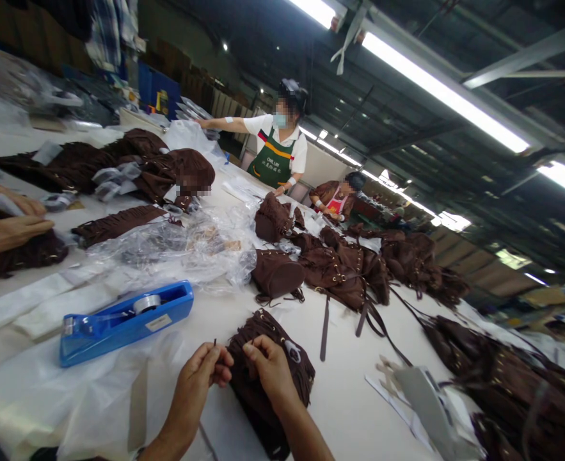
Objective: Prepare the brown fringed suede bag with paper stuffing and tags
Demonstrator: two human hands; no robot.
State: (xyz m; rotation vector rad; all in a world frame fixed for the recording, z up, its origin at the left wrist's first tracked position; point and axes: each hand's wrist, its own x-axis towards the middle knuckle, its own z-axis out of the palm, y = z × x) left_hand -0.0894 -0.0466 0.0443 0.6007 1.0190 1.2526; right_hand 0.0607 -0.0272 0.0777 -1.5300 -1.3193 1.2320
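Observation:
A dark brown fringed bag (292, 378) with metal eyelets and a pale round tag lies in front of me on the white table. My left hand (208, 368) is closed at the bag's left edge, thumb and forefinger pinching a thin brown cord whose tip sticks up. Over the bag's fringe, my right hand (270, 371) is also closed in a pinch, with a small dark bit of what looks like cord at its fingertips. Most of the cord between the hands is hidden by the fingers.
To the left stands a blue tape dispenser (128, 323), with crumpled clear plastic (181, 246) behind it. More brown bags (333, 272) fill the right side. Another person's hands (13, 224) work at far left. A co-worker in a green apron (272, 160) stands across the table.

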